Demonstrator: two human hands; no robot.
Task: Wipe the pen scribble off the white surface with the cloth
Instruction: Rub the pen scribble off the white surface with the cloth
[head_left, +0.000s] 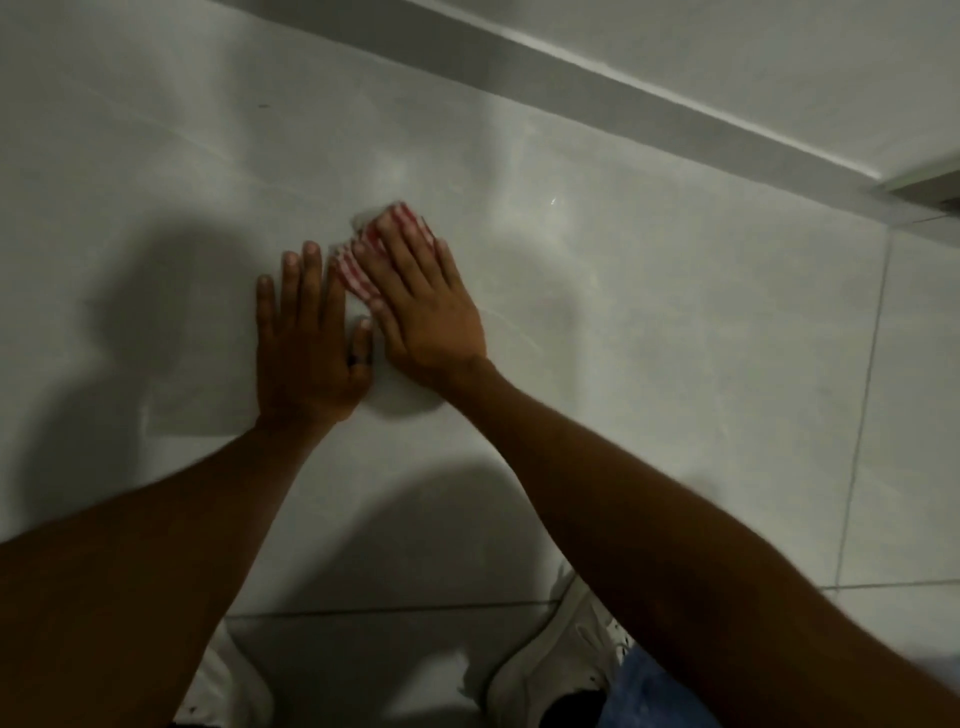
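Two hands lie flat on the white surface (649, 322) in the head view, close beside each other near the middle of the picture. The right hand (421, 306) is spread open, fingers straight and palm down, pressing a red-and-white striped cloth (363, 275) against the tile; the cloth shows only between and past the fingers, its far edge peeking out beyond the fingertips and its near edge beside the thumb. Nothing is gripped; the cloth is simply pinned under the palm. The left hand (306, 338) is likewise open and flat, holding nothing, its fingers just beside the cloth and its thumb close to the right thumb. A dark ring (359, 359) sits on the left thumb. No pen scribble can be made out; any mark near the cloth is blurred or hidden.

Bare tile opens widely to the left, right and beyond the hands. A raised pale ledge (623, 98) bounds the far side, running diagonally toward the upper right. Grout lines (862, 415) cross right of the hands and near the bottom. White shoes (550, 670) stand at the lower edge, beside blue denim (654, 691).
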